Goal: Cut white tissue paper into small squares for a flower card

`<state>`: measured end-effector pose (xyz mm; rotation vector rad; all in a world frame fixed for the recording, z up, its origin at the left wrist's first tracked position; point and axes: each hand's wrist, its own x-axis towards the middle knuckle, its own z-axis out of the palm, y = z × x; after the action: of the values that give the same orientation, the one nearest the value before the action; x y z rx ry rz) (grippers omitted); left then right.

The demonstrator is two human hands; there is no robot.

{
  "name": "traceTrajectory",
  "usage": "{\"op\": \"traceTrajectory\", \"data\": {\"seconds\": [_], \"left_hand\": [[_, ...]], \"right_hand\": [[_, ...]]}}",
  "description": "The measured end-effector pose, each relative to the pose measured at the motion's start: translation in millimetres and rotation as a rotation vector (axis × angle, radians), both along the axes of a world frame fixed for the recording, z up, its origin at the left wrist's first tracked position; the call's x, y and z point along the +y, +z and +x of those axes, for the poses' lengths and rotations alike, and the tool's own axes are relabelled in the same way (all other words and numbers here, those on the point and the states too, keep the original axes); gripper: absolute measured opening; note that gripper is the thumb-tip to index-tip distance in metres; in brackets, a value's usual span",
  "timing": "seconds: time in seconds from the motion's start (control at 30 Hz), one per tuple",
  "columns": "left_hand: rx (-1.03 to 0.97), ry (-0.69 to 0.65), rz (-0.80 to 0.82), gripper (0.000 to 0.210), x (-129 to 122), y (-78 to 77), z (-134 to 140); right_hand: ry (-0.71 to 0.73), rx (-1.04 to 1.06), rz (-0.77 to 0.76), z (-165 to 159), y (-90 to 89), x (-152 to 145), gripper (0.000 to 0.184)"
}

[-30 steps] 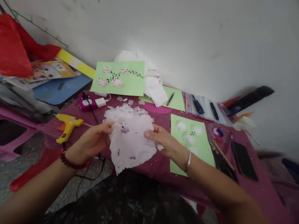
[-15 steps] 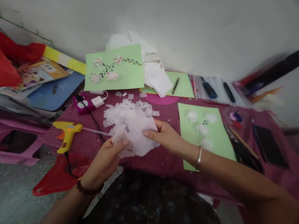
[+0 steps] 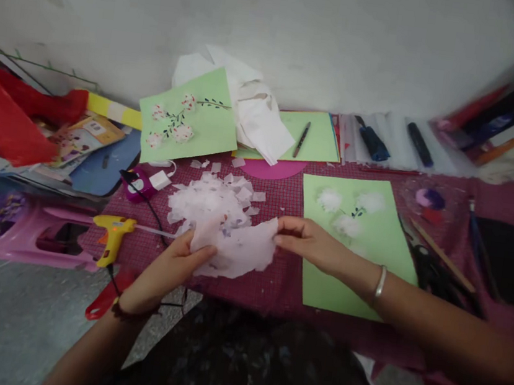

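Observation:
Both my hands hold a thin white sheet of tissue paper over the table. My left hand pinches its left side, thumb on top. Its right edge is between the thumb and fingers of my right hand. Just behind the sheet lies a heap of small white paper pieces. To the right, a green card carries white fluffy paper blossoms and a few dark leaves. A yellow glue gun, its small light lit and a glue stick in its back, lies left of my left hand.
Another green card with red-dotted blossoms leans at the back, before crumpled white paper. A pen lies on green sheets. Scissors, a pencil and a dark phone are at right. A purple device trails a black cable.
My right hand has moved right along the tissue paper's edge, and the sheet is now stretched wider between my hands. My left hand still grips it. The camera view has shifted slightly.

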<state>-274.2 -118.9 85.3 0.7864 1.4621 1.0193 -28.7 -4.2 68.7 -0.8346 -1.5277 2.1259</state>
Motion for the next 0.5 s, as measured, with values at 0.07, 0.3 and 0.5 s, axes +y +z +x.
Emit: {"op": "traceTrajectory", "data": {"seconds": [0.07, 0.3, 0.5], "left_hand": [[0.037, -0.023, 0.029, 0.047, 7, 4.2, 8], [-0.047, -0.077, 0.0, 0.034, 24, 4.0, 24], [0.188, -0.066, 0.09, 0.015, 23, 33.5, 30]], "right_hand": [[0.061, 0.021, -0.058, 0, -1.4, 6, 0.028], [0.12, -0.059, 0.094, 0, -15.5, 30, 0.024], [0.176, -0.051, 0.411, 4, -3.0, 63, 0.016]]}}
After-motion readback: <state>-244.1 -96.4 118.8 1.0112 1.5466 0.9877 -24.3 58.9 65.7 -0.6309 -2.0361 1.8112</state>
